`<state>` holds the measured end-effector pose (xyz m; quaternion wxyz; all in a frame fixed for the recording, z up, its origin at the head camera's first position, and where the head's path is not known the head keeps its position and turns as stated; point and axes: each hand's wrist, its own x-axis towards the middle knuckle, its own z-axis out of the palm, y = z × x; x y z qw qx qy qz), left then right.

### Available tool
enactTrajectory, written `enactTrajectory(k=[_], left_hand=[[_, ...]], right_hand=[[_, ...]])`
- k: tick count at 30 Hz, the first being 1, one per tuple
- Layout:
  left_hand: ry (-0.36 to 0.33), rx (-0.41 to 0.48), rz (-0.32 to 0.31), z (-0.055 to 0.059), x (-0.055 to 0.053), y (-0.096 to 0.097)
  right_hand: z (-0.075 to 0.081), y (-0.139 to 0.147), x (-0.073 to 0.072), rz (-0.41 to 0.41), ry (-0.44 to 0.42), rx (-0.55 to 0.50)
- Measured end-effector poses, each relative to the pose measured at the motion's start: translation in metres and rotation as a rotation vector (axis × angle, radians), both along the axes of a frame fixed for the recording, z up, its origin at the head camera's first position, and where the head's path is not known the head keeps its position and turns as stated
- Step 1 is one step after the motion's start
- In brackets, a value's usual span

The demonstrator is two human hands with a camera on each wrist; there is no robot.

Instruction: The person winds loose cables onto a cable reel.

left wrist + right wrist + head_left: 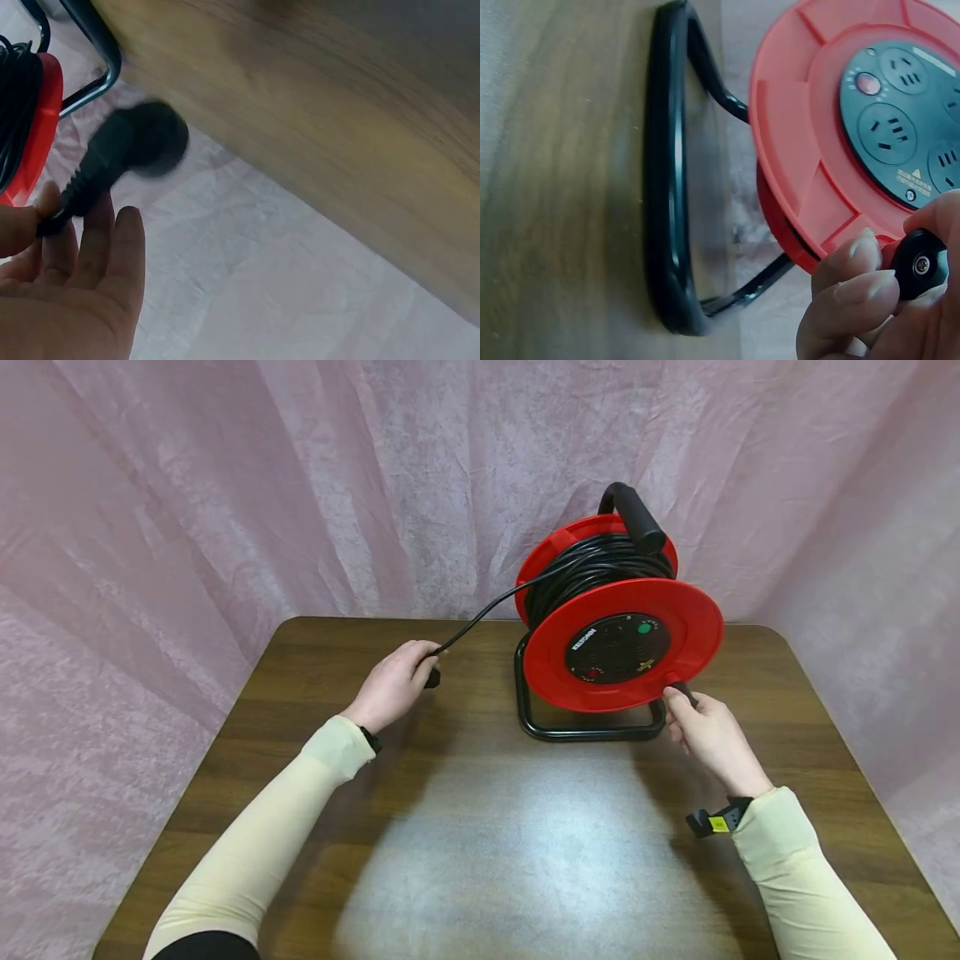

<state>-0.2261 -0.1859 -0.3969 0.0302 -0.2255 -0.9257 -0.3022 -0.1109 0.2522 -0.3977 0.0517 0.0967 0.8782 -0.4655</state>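
Observation:
A red cable reel [693, 635] wound with black cable [600, 560] stands at the back right of the table on a black tube frame [588, 734]. My left hand [393, 683] pinches the cable's free end just behind its black plug [142, 142], and the plug hangs past the fingers. From there the cable runs slackly up to the drum. With thumb and fingers my right hand [705, 731] grips the small black crank knob [919, 264] at the lower right of the reel's front disc. In the right wrist view, sockets show on the dark centre panel [889, 133].
The reel's black carrying handle [637, 518] juts out above the drum. A pink curtain [420, 485] hangs right behind the wooden table [480, 827], whose back edge lies close to the reel.

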Motion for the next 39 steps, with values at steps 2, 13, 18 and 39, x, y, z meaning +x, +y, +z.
enactTrajectory(k=[2,13,18,39], left_hand=[[-0.006,0.018,0.003,0.0,0.001,0.002],[0.01,0.05,-0.062,-0.005,0.002,0.014],[-0.019,0.046,-0.094,-0.006,0.002,0.02],[-0.033,0.265,-0.129,0.0,0.0,0.051]], right_hand=[[-0.003,-0.002,0.0,0.009,-0.023,-0.006],[-0.014,-0.01,0.0,0.062,-0.063,0.07],[-0.017,-0.017,0.0,0.1,-0.056,0.211],[-0.029,-0.056,-0.002,0.163,0.035,0.544]])
